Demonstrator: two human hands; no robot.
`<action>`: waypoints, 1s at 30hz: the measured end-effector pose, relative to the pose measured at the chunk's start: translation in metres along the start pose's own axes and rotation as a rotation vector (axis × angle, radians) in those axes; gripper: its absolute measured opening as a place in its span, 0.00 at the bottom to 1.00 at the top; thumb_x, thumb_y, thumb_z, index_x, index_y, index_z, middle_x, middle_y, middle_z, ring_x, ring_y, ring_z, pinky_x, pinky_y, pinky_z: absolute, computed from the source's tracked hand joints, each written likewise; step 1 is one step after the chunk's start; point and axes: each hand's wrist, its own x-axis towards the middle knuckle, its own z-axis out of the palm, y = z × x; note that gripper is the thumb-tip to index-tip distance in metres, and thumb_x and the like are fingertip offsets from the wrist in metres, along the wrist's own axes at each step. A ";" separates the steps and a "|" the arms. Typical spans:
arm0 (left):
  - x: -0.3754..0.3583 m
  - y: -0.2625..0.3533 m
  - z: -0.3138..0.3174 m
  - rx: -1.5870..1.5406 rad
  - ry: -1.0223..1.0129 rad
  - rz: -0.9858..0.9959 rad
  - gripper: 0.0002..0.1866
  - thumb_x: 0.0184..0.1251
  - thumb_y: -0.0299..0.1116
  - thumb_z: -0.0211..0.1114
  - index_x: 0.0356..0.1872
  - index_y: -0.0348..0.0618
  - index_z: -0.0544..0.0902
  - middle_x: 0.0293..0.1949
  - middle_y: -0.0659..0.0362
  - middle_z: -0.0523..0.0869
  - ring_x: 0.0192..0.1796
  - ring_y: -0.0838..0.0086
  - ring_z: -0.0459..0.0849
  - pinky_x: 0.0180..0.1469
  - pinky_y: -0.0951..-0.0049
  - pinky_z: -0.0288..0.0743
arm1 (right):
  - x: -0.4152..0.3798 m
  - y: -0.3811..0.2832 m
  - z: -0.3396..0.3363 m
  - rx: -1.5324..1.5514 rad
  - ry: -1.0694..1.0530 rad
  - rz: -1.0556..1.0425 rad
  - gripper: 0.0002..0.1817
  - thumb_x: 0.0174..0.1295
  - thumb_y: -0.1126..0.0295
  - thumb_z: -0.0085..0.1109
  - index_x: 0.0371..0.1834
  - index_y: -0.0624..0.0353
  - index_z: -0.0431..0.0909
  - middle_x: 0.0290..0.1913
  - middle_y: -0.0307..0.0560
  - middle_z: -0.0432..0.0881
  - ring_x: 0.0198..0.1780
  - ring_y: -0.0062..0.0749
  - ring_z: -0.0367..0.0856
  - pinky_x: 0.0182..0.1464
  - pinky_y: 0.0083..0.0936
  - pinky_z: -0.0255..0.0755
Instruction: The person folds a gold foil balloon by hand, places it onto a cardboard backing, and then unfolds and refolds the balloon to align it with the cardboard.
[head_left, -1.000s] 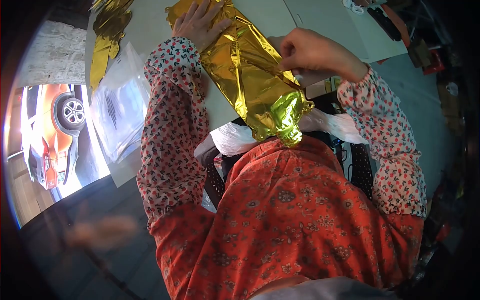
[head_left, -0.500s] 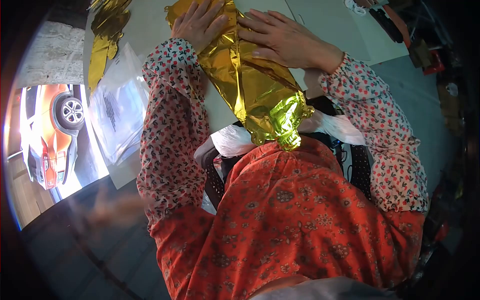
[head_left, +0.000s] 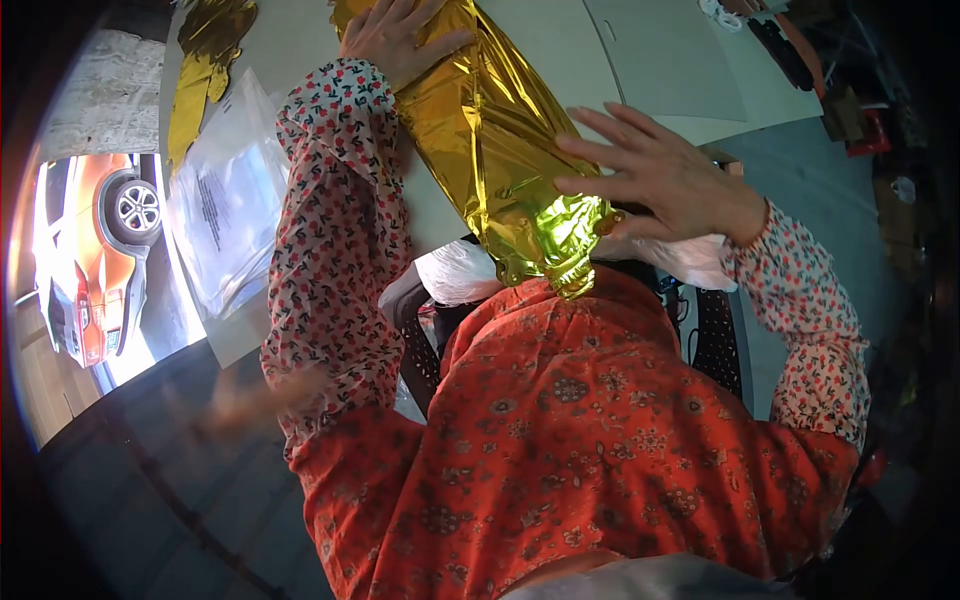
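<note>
A shiny gold foil sheet lies lengthwise on the pale table, its crumpled lower end hanging over the near edge against the red patterned clothing. Near the sheet's top left, my left hand rests on the foil with its fingers spread. My right hand is open at the foil's lower right side, fingers stretched over its edge; whether they touch the foil I cannot tell. Both forearms wear floral sleeves.
More gold foil pieces lie at the table's upper left, beside clear plastic bags. Dark and orange items sit at the upper right. An orange car shows at the far left.
My right hand has moved down and to the right, from the upper part of the foil to its lower right edge. My left hand stays near the top of the foil.
</note>
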 end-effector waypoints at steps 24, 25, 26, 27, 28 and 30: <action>-0.007 0.000 -0.002 -0.090 0.312 0.128 0.50 0.66 0.73 0.53 0.79 0.48 0.57 0.80 0.44 0.52 0.82 0.49 0.46 0.80 0.50 0.46 | 0.232 0.112 0.008 0.731 0.547 0.401 0.40 0.78 0.40 0.32 0.80 0.63 0.54 0.81 0.56 0.52 0.82 0.45 0.48 0.80 0.36 0.46; -0.007 0.001 -0.006 -0.095 0.392 0.182 0.50 0.65 0.69 0.58 0.76 0.41 0.61 0.79 0.39 0.53 0.81 0.44 0.48 0.78 0.48 0.50 | 0.234 0.111 0.011 0.734 0.600 0.391 0.39 0.78 0.41 0.33 0.77 0.65 0.58 0.80 0.59 0.55 0.81 0.48 0.50 0.80 0.38 0.47; -0.012 -0.002 -0.002 -0.025 0.370 0.178 0.49 0.65 0.69 0.59 0.76 0.41 0.62 0.79 0.39 0.53 0.81 0.45 0.48 0.78 0.48 0.50 | 0.235 0.113 0.011 0.685 0.587 0.357 0.39 0.78 0.42 0.34 0.76 0.66 0.60 0.79 0.60 0.56 0.81 0.49 0.51 0.79 0.38 0.48; -0.017 -0.008 0.002 0.047 0.347 0.174 0.48 0.65 0.68 0.59 0.75 0.41 0.63 0.79 0.39 0.53 0.81 0.45 0.49 0.78 0.49 0.50 | 0.234 0.117 0.013 0.637 0.575 0.321 0.38 0.78 0.42 0.34 0.74 0.67 0.62 0.78 0.61 0.58 0.80 0.50 0.53 0.79 0.38 0.49; -0.023 -0.012 0.005 0.121 0.327 0.170 0.48 0.65 0.68 0.60 0.75 0.40 0.64 0.79 0.40 0.54 0.81 0.45 0.49 0.79 0.49 0.49 | 0.236 0.119 0.015 0.585 0.567 0.280 0.38 0.78 0.42 0.35 0.73 0.68 0.63 0.78 0.62 0.59 0.80 0.51 0.54 0.79 0.39 0.50; -0.054 0.003 -0.008 0.091 0.249 0.063 0.46 0.66 0.66 0.60 0.74 0.42 0.65 0.79 0.43 0.55 0.81 0.45 0.49 0.80 0.51 0.46 | 0.246 0.123 0.033 0.519 0.661 0.234 0.34 0.79 0.46 0.38 0.70 0.68 0.67 0.75 0.64 0.64 0.78 0.53 0.58 0.77 0.39 0.53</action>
